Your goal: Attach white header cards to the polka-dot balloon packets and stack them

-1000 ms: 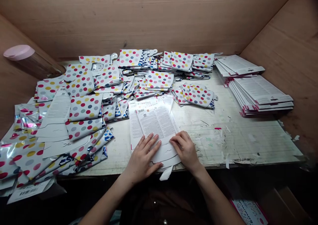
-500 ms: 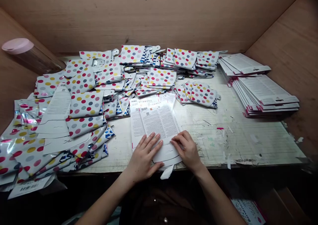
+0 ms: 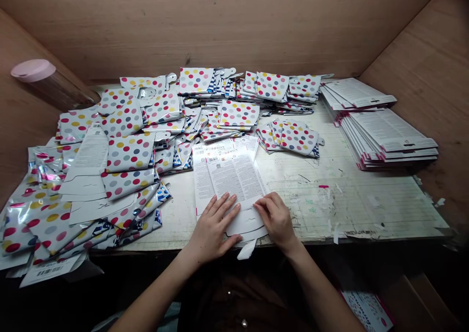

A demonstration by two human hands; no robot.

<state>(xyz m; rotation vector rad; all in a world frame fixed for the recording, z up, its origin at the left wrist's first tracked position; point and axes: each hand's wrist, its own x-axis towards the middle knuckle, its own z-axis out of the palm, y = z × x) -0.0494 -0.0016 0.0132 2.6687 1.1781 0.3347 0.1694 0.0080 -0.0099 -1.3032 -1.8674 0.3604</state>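
Fingers (image 3: 224, 206) spread, left hand (image 3: 211, 228) rests on card (image 3: 236, 180); right hand (image 3: 279, 222) curls there, grip unclear.

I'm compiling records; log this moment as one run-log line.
left hand: on printed card; right hand: at its right edge; dotted packets: left, rear; card stacks: right

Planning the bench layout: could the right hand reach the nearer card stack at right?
Probably yes: nothing tall stands on the tabletop between the right hand and that card stack, though that hand touches a printed card.
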